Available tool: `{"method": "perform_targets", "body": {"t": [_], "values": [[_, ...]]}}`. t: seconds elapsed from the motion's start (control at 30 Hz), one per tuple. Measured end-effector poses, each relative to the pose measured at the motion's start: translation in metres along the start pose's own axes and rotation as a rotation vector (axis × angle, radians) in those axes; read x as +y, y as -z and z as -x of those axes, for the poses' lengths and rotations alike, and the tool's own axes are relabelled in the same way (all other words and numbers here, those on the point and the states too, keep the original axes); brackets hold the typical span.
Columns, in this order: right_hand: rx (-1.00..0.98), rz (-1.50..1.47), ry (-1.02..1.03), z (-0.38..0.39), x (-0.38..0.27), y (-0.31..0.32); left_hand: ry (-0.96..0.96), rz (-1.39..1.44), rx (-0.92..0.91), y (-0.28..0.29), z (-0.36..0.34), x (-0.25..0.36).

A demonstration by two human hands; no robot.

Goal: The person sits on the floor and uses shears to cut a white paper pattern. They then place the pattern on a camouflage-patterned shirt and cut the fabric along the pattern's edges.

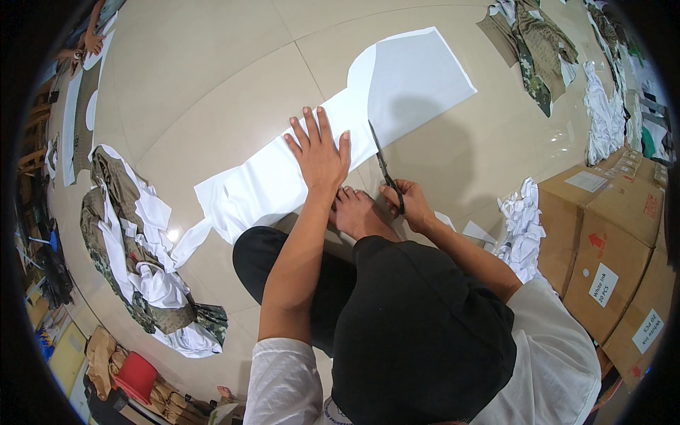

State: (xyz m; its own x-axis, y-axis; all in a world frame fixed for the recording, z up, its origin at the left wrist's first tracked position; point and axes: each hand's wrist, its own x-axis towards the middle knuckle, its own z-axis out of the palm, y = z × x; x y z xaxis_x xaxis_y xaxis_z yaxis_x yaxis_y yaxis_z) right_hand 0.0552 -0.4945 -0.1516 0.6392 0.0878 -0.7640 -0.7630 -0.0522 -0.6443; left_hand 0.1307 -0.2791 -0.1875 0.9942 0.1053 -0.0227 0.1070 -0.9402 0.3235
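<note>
My left hand (318, 152) lies flat with its fingers spread on a long white sheet (248, 185), paper or fabric, on the tiled floor. The sheet has a wider greyish-white piece (418, 71) with a curved side at its upper right end. My right hand (411, 202) grips black-handled scissors (382, 159), their blades pointing away from me along the sheet near that curve. My bare foot (361, 216) is just below the sheet, between my hands.
Camouflage and white fabric heaps lie at left (127, 241) and upper right (538, 49). Crumpled white scraps (524, 212) sit beside stacked cardboard boxes (595, 234) on the right. Another person's hands (92, 42) touch material at upper left. A red object (136, 375) is at lower left.
</note>
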Motion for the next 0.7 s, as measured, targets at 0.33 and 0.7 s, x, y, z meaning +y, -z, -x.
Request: {"method": "perform_targets", "body": {"t": [0.33,0.7], "values": [[-0.002,-0.061,0.007,0.003,0.001,-0.009,-0.005,-0.018,0.007,-0.003,-0.001,-0.001],[-0.004,-0.103,-0.006,0.003,0.008,-0.018,0.000,-0.022,0.001,-0.002,0.000,-0.002]]}}
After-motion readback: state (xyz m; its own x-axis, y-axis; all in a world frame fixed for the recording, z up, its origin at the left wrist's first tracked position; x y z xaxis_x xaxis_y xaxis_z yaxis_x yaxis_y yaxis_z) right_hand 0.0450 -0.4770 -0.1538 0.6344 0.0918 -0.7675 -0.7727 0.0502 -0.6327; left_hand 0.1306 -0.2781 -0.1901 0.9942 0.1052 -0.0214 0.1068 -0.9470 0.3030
